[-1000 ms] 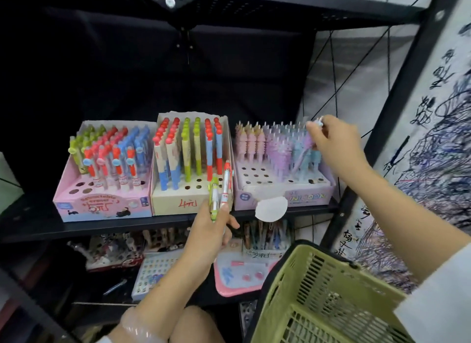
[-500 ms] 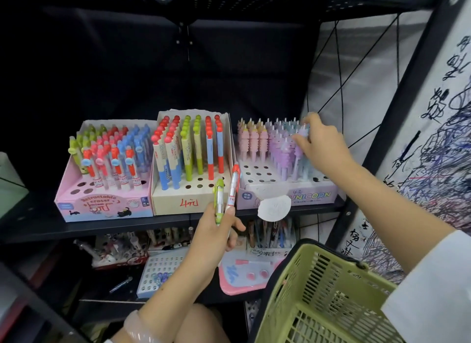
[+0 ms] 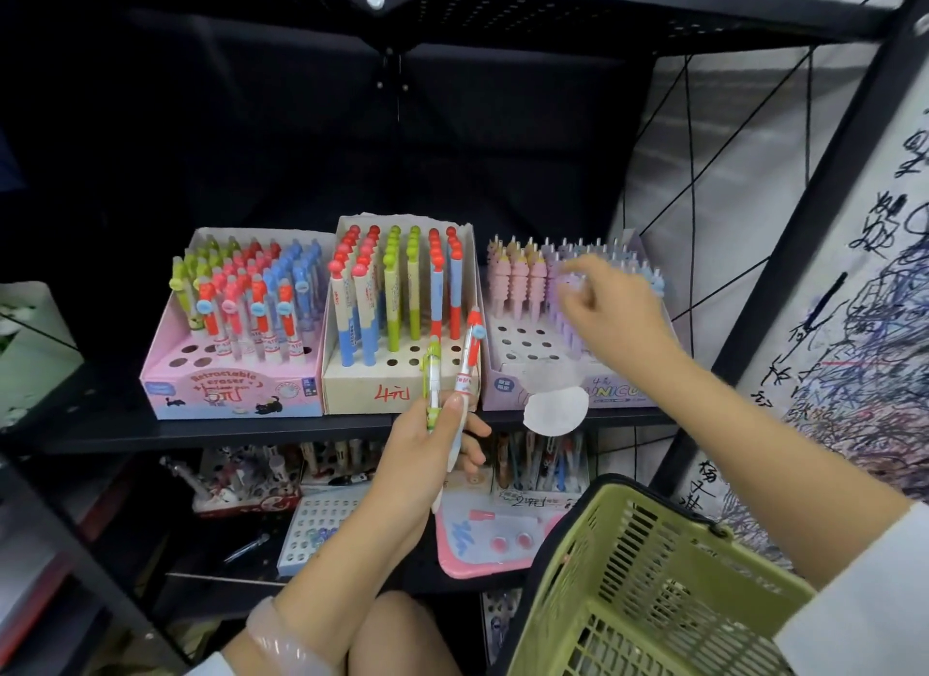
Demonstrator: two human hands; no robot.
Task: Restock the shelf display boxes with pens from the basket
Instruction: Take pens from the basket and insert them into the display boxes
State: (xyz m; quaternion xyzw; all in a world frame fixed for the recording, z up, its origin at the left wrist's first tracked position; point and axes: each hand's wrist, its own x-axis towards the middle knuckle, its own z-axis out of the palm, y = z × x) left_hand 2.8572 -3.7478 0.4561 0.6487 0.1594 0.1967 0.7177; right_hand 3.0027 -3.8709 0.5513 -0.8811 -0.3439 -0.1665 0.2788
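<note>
Three display boxes stand in a row on the black shelf point(image 3: 241, 431): a pink box point(image 3: 166, 379) at the left, a cream box point(image 3: 352, 391) in the middle, a lilac box point(image 3: 502, 381) at the right. Each holds upright pens and has open holes in its front rows. My left hand point(image 3: 427, 454) grips a green-capped pen point(image 3: 433, 374) and a red-capped pen point(image 3: 470, 353) upright in front of the cream box. My right hand point(image 3: 618, 313), blurred, is over the lilac box with its fingertips pinching the top of a lilac pen point(image 3: 570, 286). The green basket point(image 3: 648, 570) hangs at lower right.
A round white tag point(image 3: 555, 409) hangs at the shelf's front edge. The lower shelf carries more stationery and a pink board point(image 3: 482, 539). A black upright post point(image 3: 814, 213) and scribbled test paper point(image 3: 879, 333) stand at the right. Another black shelf is close overhead.
My right hand has dropped and shifted left over the lilac box with the lilac pen. My left hand has stayed in front of the cream box with its two pens.
</note>
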